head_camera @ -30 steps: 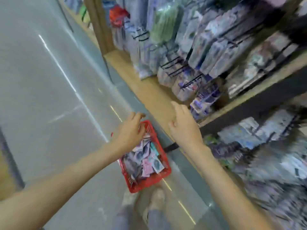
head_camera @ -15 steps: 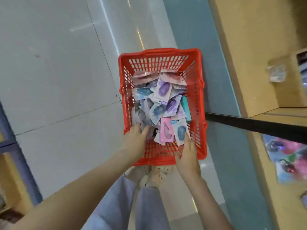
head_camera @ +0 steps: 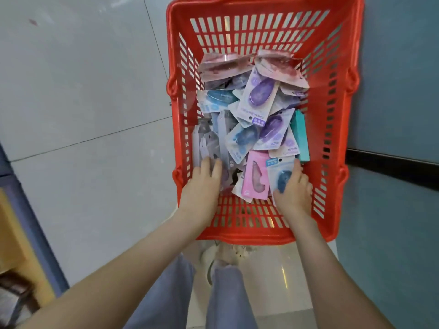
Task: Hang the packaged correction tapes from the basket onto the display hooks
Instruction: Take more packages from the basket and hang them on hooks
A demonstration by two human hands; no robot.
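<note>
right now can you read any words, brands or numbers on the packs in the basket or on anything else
Nothing is clear enough to quote.
Purple pack: a line of print and a small label, both blurred.
Pink pack: print at its near end, too small.
Blue pack under the right hand: light blue label, blurred.
Red basket: no lettering visible.

floor [head_camera: 83, 115]: pale glossy tiles, thin dark joints | standing on it: red slatted plastic basket [head_camera: 261, 24], upright | at right: grey-blue floor strip [head_camera: 392, 91] | just beside basket's near wall: pale shoes [head_camera: 209, 255]
</note>
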